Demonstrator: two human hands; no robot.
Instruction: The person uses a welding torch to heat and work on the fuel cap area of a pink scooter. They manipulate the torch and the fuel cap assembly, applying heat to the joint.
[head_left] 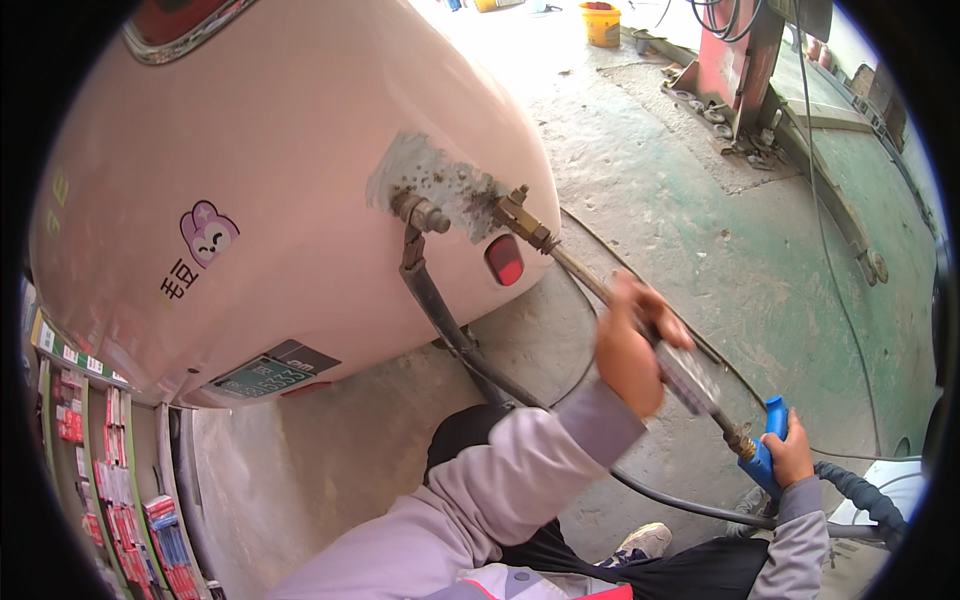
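A slide hammer dent puller runs from the car body down to the right. Its brass-coloured head (520, 217) meets a grey, sanded, pitted patch (432, 165) on the pink car (300, 130). My left hand (630, 350), smeared by motion, is closed around the tool's sliding weight (688, 380) midway along the rod (583, 272). My right hand (793, 455) grips the blue handle (761, 468) at the rear end. Left of the puller's head, a metal clamp piece (421, 212) with a thick black cable (445, 320) sits against the same patch.
A red reflector (505, 260) lies just below the patch. Cables (660, 492) cross the concrete floor near my legs. A red lift post (735, 60) stands at the far right, a yellow bucket (601, 25) at the back, and a stocked shelf (120, 480) at lower left.
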